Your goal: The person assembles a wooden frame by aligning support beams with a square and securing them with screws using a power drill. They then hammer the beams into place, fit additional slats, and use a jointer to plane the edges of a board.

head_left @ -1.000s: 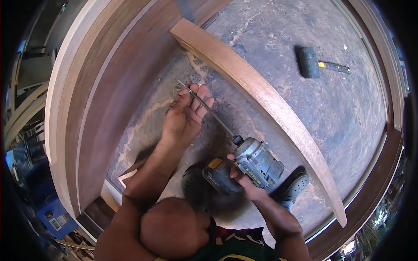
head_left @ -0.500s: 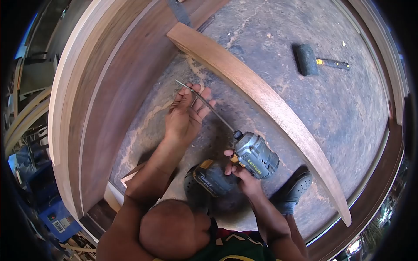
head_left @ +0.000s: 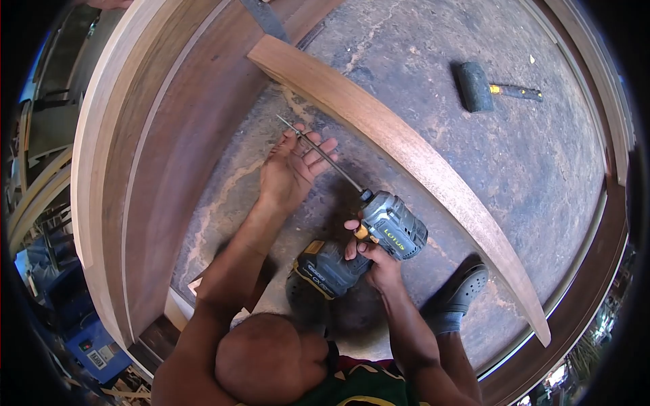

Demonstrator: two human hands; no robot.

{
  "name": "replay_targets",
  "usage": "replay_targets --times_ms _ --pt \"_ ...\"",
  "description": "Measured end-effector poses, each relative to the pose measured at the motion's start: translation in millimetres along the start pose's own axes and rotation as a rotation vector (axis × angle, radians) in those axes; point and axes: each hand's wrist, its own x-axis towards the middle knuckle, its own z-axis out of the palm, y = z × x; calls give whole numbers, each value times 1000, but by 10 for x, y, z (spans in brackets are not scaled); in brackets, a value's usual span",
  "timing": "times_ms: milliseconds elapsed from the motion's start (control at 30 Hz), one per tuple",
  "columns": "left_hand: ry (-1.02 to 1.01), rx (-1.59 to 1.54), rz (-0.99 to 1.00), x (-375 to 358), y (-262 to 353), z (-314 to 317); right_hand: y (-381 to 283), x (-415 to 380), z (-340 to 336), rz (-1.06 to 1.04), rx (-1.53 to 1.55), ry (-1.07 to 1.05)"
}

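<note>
My right hand [head_left: 379,260] is wrapped round the handle of a dark grey cordless impact driver [head_left: 395,225] with yellow lettering, a finger near its trigger. From its chuck a long thin driver bit [head_left: 338,169] points up and to the left. At the bit's far end my left hand [head_left: 291,166] pinches a slender screw [head_left: 287,122] between thumb and finger, while the other fingers spread open beside the bit. Screw and bit lie in one line. Both hands are above the floor, close to a curved wooden piece [head_left: 406,155].
Wide curved wooden panels [head_left: 172,135] rise on the left, and a wooden frame edge [head_left: 596,250] curves round the right. A black rubber mallet [head_left: 476,88] lies on the stained concrete floor [head_left: 420,54]. My shoe [head_left: 467,287] stands beside the curved piece. A blue machine [head_left: 95,338] sits lower left.
The driver and my right hand have shifted slightly up and left. My left hand has moved a little to the right, still pinching the screw at the bit's end.
</note>
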Motion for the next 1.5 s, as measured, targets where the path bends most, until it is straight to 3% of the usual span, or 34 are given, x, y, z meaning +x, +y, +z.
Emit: replay_targets --times_ms 200,300,400,500,567,667,700,767,1067,1267,1367,1500 --pt "22 10 -27 63 5 10 68 80 -20 -25 -2 -13" --pt "-3 176 -30 156 74 -46 100 133 -29 -75 5 -40" --pt "64 122 -13 525 235 -250 56 168 -26 -65 -8 -29" --pt "45 -110 161 969 473 -358 50 199 -42 -81 -26 -63" --pt "-257 -242 139 1140 562 -431 32 234 -26 -97 -30 -78" --pt "-374 -293 134 1222 512 -554 30 284 -33 -84 -55 -59" --pt "-371 -297 128 1138 505 -413 48 301 -37 -93 -35 -66" --pt "-122 -200 189 957 510 -186 65 336 -25 -102 -15 -73" --pt "-321 -174 72 977 530 -369 122 487 198 -107 -33 26" --pt "-290 -346 27 1006 537 -244 226 618 155 -151 -56 -20" --pt "-225 -262 77 1016 502 -211 295 695 212 -153 0 -28" --pt "-297 -300 100 1082 428 -334 414 711 267 -127 117 -12"
